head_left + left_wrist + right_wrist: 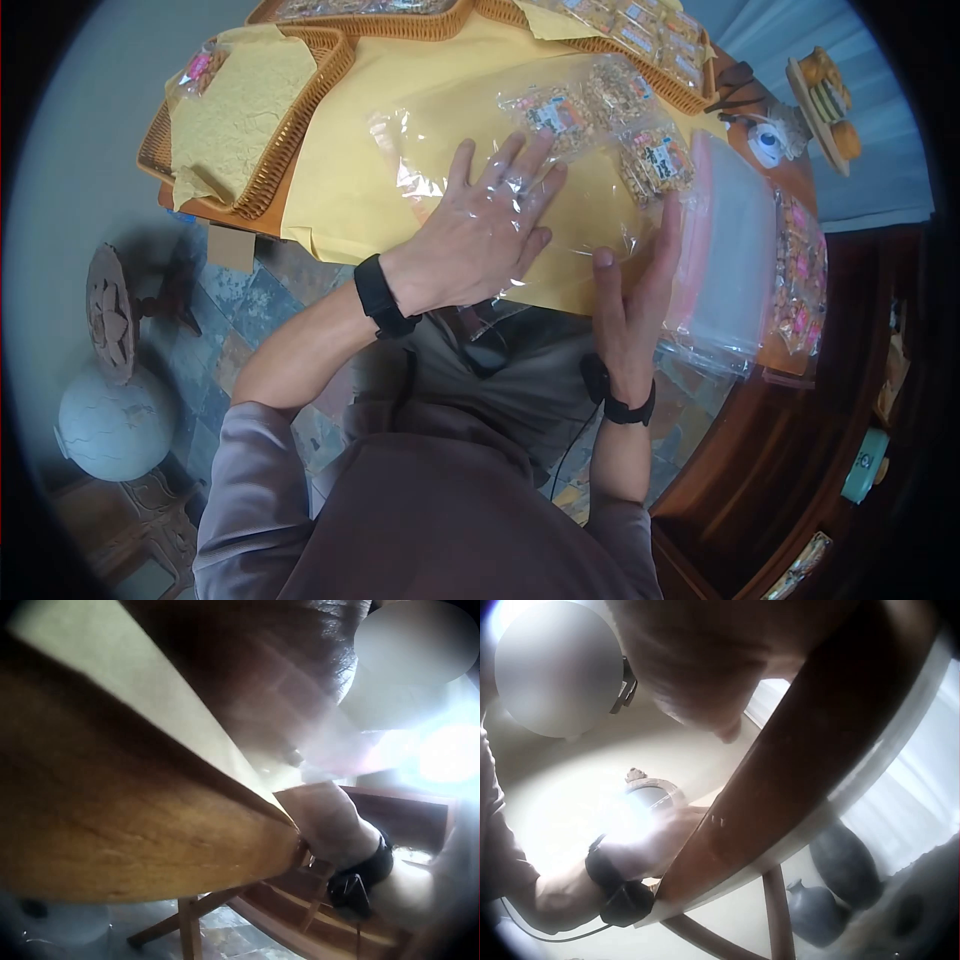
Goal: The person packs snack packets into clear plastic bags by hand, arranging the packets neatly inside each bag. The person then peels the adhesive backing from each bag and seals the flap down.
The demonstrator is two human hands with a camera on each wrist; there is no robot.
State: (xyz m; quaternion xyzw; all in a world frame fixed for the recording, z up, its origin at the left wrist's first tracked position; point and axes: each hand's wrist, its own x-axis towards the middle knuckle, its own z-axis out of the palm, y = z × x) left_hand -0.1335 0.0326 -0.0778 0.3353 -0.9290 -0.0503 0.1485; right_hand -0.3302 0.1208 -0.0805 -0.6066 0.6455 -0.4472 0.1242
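One clear bag (425, 150) lies on the yellow sheet (335, 180), left of the stacked bags (738, 250). It should be light, soft and slippery, best pinched at its near edge. It looks thin, shiny, wrinkled. The left hand (480, 235), fingers spread, seems under its film, grasping nothing; the right hand (640, 295), fingers straight, also seems released.

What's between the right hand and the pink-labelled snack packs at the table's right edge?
In the head view, a stack of clear bags lies between them.

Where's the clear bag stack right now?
Head view, right side: the bag stack lies between the right hand and the pink-labelled snack packs.
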